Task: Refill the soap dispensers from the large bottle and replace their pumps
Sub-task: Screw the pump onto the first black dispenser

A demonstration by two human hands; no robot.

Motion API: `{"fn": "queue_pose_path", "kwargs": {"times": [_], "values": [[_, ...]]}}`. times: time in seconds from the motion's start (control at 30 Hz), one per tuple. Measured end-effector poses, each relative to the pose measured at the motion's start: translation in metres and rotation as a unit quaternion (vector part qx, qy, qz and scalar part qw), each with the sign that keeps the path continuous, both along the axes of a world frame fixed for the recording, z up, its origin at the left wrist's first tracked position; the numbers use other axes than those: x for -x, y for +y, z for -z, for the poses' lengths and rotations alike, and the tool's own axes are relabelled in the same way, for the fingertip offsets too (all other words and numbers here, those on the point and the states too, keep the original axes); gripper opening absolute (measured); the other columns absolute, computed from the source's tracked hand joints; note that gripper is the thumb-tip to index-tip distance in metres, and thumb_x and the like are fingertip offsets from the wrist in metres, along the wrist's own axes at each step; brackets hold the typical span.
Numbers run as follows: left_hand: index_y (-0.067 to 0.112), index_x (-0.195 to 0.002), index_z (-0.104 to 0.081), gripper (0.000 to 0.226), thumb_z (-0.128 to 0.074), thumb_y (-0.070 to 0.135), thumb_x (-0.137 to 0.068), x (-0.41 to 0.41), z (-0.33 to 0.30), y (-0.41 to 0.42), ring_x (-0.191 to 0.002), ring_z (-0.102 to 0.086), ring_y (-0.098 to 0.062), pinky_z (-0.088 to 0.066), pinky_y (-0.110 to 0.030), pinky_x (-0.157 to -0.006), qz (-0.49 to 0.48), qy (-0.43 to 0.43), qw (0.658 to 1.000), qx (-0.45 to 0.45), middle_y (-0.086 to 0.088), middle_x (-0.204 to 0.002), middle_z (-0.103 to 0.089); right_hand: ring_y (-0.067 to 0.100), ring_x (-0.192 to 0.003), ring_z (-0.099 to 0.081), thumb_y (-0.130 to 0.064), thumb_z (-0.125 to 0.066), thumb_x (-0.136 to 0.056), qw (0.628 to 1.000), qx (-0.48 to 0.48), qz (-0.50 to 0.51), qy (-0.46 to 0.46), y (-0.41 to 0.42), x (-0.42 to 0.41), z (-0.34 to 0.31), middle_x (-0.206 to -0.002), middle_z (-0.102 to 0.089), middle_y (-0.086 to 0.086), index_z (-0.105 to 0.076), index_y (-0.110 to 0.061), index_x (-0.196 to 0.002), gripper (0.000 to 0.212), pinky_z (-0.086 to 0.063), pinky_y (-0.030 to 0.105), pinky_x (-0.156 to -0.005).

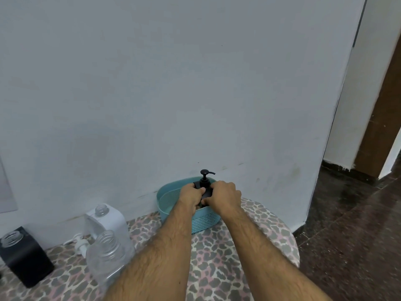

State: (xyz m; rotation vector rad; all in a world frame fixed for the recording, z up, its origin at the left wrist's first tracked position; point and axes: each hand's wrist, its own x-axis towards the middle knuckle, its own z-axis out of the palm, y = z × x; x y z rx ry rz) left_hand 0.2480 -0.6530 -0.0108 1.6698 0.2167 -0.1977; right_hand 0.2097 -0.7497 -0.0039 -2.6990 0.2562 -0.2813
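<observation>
Inside basket (pixel 201 220) — black dispenser (pixel 204 185)

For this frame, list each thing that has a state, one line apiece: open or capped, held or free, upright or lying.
black pump dispenser: pump on, upright in the basket, held by both hands
left hand: grips the dispenser
right hand: grips the dispenser
teal basket: upright on the patterned surface
white bottle: uncapped, upright
clear bottle: uncapped, upright
black square dispenser: pump off, upright
white pump: lying loose
</observation>
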Motion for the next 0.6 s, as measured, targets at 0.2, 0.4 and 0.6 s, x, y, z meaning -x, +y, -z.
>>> {"fn": "queue_pose_path", "kwargs": {"times": [0.2, 0.4, 0.6], "values": [[0.003, -0.122, -0.060, 0.034, -0.062, 0.023, -0.094, 0.025, -0.022, -0.002, -0.111, -0.061, -0.031, -0.046, -0.032, -0.089, -0.035, -0.079, 0.974, -0.209, -0.014, -0.121, -0.066, 0.025, -0.102, -0.055, -0.030, -0.065, -0.083, 1.000, -0.023, -0.017, -0.001, 0.006, 0.009, -0.004, -0.095, -0.061, 0.002, -0.056, -0.016, -0.088, 0.017, -0.047, 0.038, -0.084], [0.005, -0.141, -0.048, 0.051, -0.058, 0.029, -0.097, 0.056, -0.043, 0.005, -0.129, -0.051, -0.023, -0.039, -0.032, -0.107, -0.029, -0.161, 0.966, -0.202, -0.011, -0.141, -0.054, 0.024, -0.080, -0.057, -0.022, -0.062, -0.084, 0.979, -0.092, -0.002, -0.183, 0.011, 0.036, -0.007, -0.078, -0.062, 0.003, -0.059, -0.015, -0.074, 0.012, -0.048, 0.038, -0.069], [0.008, -0.142, -0.047, 0.052, -0.057, 0.031, -0.097, 0.098, -0.073, 0.019, -0.133, -0.047, -0.019, -0.034, -0.028, -0.108, -0.010, -0.249, 0.942, -0.223, -0.007, -0.146, -0.050, 0.022, -0.073, -0.056, -0.019, -0.057, -0.087, 0.970, -0.119, -0.005, -0.210, 0.025, 0.062, -0.026, -0.071, -0.059, -0.002, -0.058, -0.017, -0.067, 0.020, -0.045, 0.034, -0.061]]}}
